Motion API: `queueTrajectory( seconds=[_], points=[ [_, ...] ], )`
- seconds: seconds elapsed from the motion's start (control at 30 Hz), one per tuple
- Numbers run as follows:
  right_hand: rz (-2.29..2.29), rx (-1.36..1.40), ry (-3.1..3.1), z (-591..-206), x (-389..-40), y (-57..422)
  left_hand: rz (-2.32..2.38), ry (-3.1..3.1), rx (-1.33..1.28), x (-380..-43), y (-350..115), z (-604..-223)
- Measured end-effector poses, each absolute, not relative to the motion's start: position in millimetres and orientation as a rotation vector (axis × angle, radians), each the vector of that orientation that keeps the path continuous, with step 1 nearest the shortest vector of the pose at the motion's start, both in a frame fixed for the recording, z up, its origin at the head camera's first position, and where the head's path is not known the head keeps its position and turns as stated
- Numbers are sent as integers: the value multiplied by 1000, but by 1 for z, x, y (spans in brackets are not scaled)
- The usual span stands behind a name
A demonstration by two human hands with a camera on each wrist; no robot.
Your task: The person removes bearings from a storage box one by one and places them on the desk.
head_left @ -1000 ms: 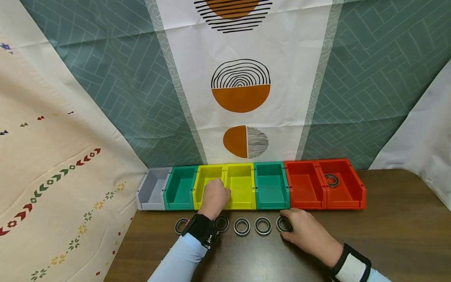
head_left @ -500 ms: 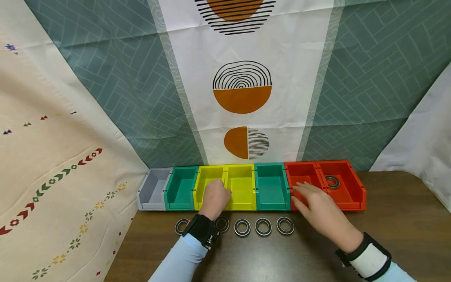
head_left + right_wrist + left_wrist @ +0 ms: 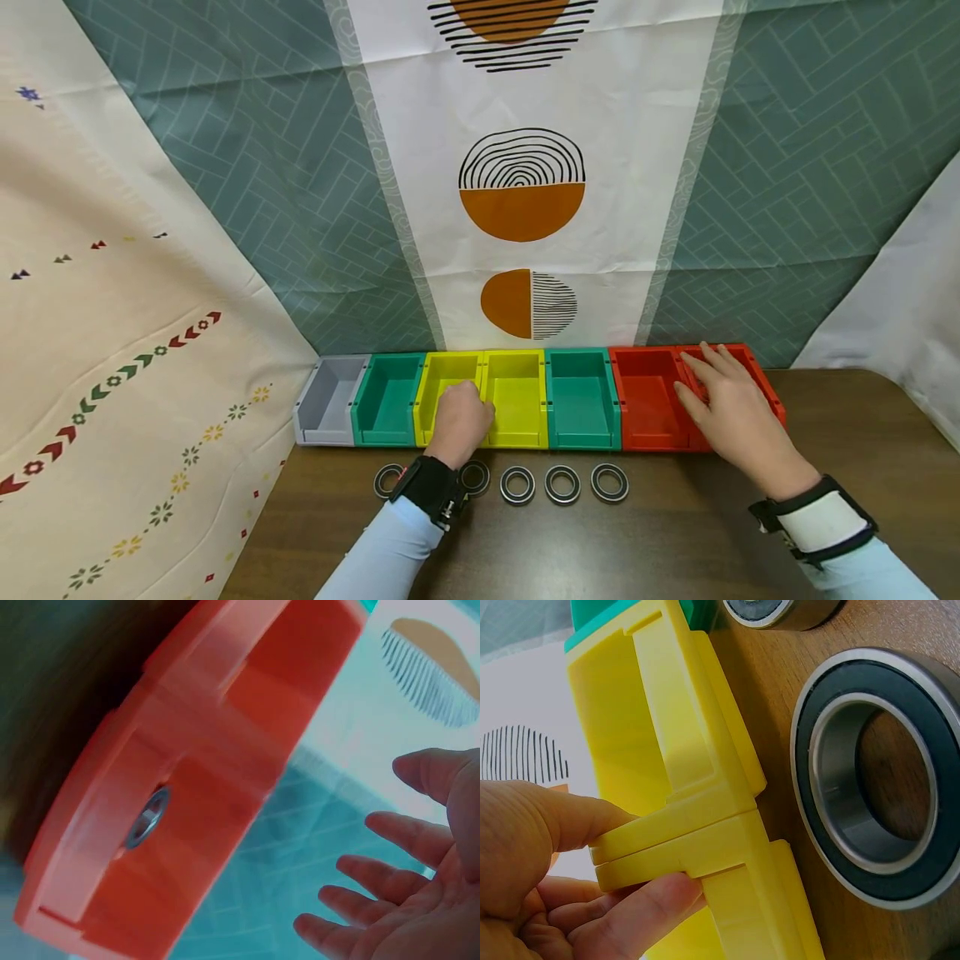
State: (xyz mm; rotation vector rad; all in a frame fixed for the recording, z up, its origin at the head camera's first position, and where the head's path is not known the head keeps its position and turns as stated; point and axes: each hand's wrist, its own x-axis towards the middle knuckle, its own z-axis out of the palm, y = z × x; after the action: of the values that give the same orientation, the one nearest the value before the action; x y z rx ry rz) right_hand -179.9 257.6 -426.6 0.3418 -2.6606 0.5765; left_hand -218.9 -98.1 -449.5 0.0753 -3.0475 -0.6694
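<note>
My left hand (image 3: 459,421) pinches the adjoining side walls of two yellow bins; in the left wrist view the thumb lies over one wall (image 3: 667,817) and the fingers against the other. Spread over the rightmost red bin (image 3: 772,417), my right hand (image 3: 738,412) holds nothing. The right wrist view has its fingers (image 3: 390,832) apart from the bin, where one ball bearing (image 3: 147,817) rests inside. On the table, in front of the bins, several bearings lie in a row, the rightmost bearing (image 3: 609,499) by the left red bin. One large bearing (image 3: 885,889) appears beside the yellow bins.
The bin row runs from a grey bin (image 3: 330,404) through green (image 3: 386,404) and yellow to red. Patterned cloth (image 3: 525,208) hangs right behind it. Brown tabletop (image 3: 525,550) extends in front and at the right.
My right hand has left the rightmost bearing in the row, rising and moving right over the red bins with its fingers spreading. The left hand stays on the yellow walls.
</note>
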Motion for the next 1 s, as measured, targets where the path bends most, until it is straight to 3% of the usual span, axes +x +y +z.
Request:
queueTrajectory(
  seconds=[0.47, 1.0],
  points=[
    [596, 236, -2815, -452, -203, 295, -661, -3061, 95, -220, -98, -450],
    [519, 227, -3037, -471, -213, 302, -640, -3039, 62, -220, -98, -451]
  ],
)
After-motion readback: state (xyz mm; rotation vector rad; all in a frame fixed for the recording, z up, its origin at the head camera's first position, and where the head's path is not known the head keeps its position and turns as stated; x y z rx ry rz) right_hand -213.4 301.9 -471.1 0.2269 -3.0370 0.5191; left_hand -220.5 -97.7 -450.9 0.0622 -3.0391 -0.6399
